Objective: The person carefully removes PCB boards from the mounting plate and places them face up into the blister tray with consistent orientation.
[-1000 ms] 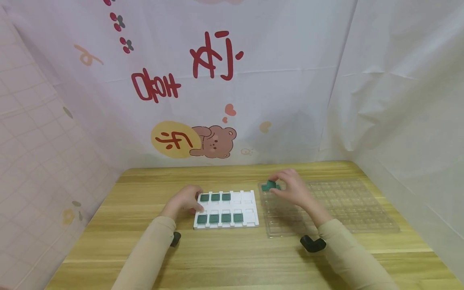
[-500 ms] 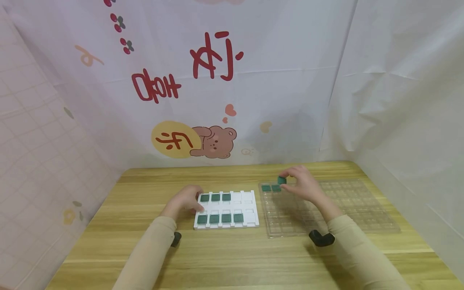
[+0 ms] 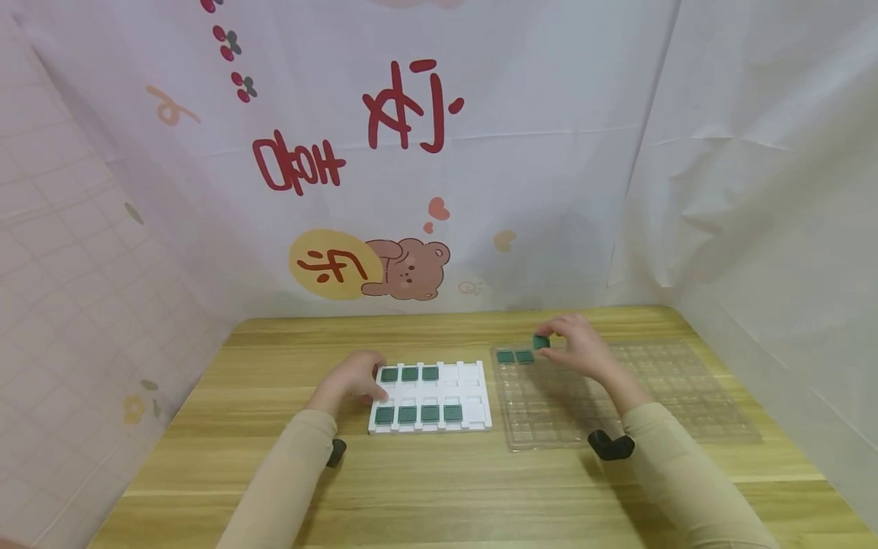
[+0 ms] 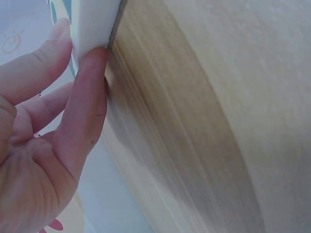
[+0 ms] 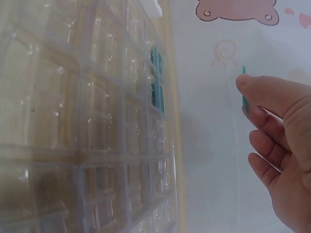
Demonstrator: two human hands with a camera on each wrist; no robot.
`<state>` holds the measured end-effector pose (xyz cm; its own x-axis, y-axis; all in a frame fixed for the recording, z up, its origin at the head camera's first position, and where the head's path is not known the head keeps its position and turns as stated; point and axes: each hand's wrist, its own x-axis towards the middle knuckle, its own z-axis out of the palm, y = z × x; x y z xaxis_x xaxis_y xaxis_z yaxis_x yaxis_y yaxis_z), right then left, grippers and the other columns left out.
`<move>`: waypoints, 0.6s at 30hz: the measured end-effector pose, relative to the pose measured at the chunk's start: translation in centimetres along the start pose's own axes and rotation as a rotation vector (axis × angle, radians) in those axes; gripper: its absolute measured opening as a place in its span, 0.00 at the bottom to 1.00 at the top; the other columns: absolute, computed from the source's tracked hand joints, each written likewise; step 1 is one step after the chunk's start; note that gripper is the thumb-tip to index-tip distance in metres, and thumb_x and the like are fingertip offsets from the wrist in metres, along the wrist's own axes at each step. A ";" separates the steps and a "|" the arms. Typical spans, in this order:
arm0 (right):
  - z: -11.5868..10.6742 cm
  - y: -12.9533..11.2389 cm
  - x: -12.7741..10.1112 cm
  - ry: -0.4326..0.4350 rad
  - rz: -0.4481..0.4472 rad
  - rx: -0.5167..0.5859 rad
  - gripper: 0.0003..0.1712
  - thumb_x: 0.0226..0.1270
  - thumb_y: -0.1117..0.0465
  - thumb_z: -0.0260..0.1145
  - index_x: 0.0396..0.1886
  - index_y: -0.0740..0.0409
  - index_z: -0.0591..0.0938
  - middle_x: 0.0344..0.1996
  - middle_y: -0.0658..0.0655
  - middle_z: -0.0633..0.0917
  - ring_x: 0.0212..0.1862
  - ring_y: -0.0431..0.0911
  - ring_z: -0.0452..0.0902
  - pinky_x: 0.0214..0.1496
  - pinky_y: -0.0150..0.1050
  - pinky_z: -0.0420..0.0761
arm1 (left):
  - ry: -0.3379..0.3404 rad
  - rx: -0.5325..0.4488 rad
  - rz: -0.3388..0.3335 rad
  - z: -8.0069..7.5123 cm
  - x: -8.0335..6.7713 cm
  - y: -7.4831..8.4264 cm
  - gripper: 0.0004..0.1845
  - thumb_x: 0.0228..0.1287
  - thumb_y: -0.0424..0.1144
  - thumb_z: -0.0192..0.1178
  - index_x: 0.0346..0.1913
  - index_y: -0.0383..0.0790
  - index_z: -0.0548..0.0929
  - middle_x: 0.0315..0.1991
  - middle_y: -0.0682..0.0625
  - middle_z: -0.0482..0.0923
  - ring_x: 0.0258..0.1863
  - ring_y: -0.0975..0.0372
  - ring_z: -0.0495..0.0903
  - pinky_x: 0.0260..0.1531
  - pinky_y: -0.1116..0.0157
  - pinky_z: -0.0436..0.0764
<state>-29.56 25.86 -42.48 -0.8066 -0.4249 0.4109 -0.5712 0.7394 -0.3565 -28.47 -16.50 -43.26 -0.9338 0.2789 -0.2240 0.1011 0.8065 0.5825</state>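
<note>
Here the right hand (image 3: 579,347) pinched a small flat green chip (image 3: 541,342) just above the far-left corner of the clear moulded plastic tray (image 3: 713,415), beside two chips (image 3: 515,356) already seated there. The left hand (image 3: 350,379) gripped the white foam tray's (image 3: 473,393) left edge on the wooden worktop (image 3: 439,488).
</note>
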 end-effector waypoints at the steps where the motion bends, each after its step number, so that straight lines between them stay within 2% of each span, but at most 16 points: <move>1: 0.0 0.1 0.0 -0.009 0.005 -0.002 0.17 0.55 0.66 0.77 0.45 0.62 0.85 0.41 0.58 0.86 0.48 0.58 0.76 0.55 0.57 0.72 | 0.001 -0.001 0.000 0.0 0.0 0.0 0.30 0.47 0.27 0.77 0.55 0.30 0.79 0.42 0.42 0.76 0.37 0.55 0.76 0.31 0.64 0.84; 10: -0.3 0.7 0.0 -0.051 0.017 -0.019 0.16 0.55 0.67 0.75 0.45 0.64 0.85 0.41 0.60 0.85 0.48 0.59 0.76 0.56 0.58 0.71 | -0.003 -0.029 0.012 0.0 -0.2 0.1 0.28 0.46 0.25 0.76 0.52 0.29 0.79 0.40 0.42 0.76 0.32 0.56 0.78 0.27 0.64 0.85; 18: -0.2 1.3 0.1 -0.089 0.025 -0.064 0.15 0.56 0.67 0.75 0.44 0.64 0.85 0.41 0.60 0.85 0.48 0.60 0.76 0.56 0.58 0.72 | 0.000 -0.005 0.004 0.0 -0.2 0.1 0.28 0.46 0.26 0.77 0.53 0.29 0.79 0.41 0.42 0.76 0.34 0.56 0.77 0.28 0.64 0.84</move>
<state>-30.33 26.86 -42.74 -0.8324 -0.4483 0.3257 -0.5420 0.7812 -0.3099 -28.31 -16.41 -43.17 -0.9334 0.2821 -0.2216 0.1032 0.8029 0.5871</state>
